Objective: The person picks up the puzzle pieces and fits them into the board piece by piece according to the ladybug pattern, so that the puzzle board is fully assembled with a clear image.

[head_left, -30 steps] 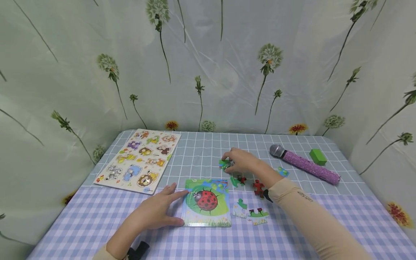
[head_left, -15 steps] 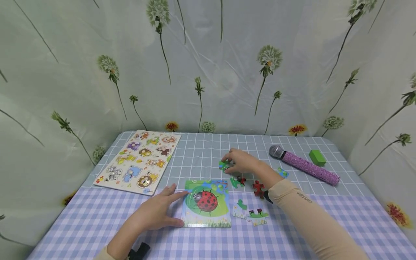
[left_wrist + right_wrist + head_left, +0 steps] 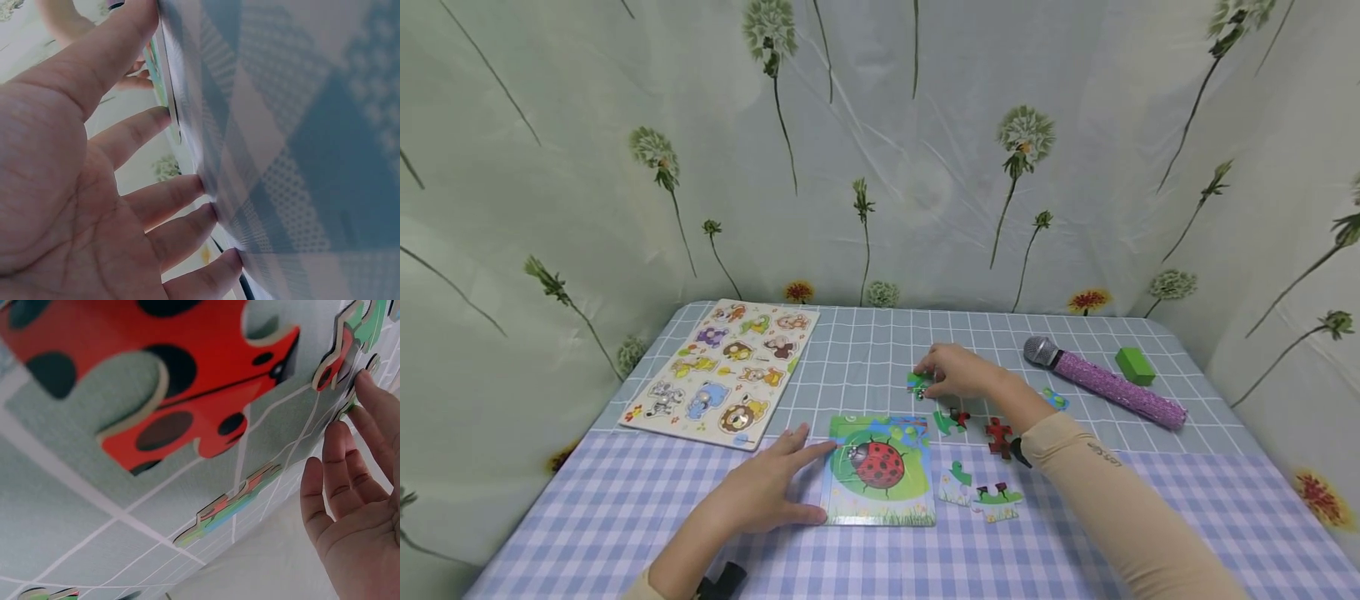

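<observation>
My left hand [image 3: 765, 490] rests on the checked cloth with its fingers spread and fairly straight. Its thumb and index fingertip touch the left edge of the ladybug puzzle board [image 3: 880, 500]. Beyond the board, my right hand [image 3: 958, 372] pinches a green and blue puzzle piece [image 3: 915, 383] between thumb and fingers, low over the table; the hand partly covers the piece. Close to it lie a green and red puzzle piece [image 3: 950, 421] and a red spotted puzzle piece [image 3: 998, 437]. The red piece [image 3: 206, 381] looms large in the right wrist view.
Two grass-patterned pieces, one left [image 3: 955, 485] and one right [image 3: 997, 502], lie right of the board. Another piece [image 3: 1055, 398] sits behind the right forearm. An animal peg puzzle [image 3: 722, 375] lies far left. At right are a glittery microphone [image 3: 1108, 383] and green block [image 3: 1135, 367].
Both hands keep nearly the same place and pose. The head view shifts very slightly; the pieces and the board stay where they were.
</observation>
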Demonstrator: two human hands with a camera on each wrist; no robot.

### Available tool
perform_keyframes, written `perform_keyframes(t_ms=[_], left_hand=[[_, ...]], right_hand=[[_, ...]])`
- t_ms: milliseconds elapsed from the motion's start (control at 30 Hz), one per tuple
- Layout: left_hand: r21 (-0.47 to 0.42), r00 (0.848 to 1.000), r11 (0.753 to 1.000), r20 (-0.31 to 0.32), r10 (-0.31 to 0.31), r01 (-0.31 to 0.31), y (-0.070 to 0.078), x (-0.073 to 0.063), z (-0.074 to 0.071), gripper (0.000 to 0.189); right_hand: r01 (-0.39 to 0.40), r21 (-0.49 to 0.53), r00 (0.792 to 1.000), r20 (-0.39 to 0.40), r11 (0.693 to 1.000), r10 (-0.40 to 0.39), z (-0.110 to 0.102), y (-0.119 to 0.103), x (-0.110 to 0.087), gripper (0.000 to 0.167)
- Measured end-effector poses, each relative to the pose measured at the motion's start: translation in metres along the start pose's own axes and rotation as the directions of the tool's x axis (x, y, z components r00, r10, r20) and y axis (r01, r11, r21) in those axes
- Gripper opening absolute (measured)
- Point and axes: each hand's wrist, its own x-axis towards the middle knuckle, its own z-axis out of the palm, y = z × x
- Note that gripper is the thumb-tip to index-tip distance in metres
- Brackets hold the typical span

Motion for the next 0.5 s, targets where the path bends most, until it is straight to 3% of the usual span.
perform_keyframes(t_ms=[500], left_hand=[[0.000,1.000,1.000,0.000,0.025,-0.025,-0.0034,-0.0029,0.0004,0.090]], right_hand=[[-0.006,-0.019,1.000,0.003,1.000,0.006,-0.0010,-0.0064,-0.0018,0.045]])
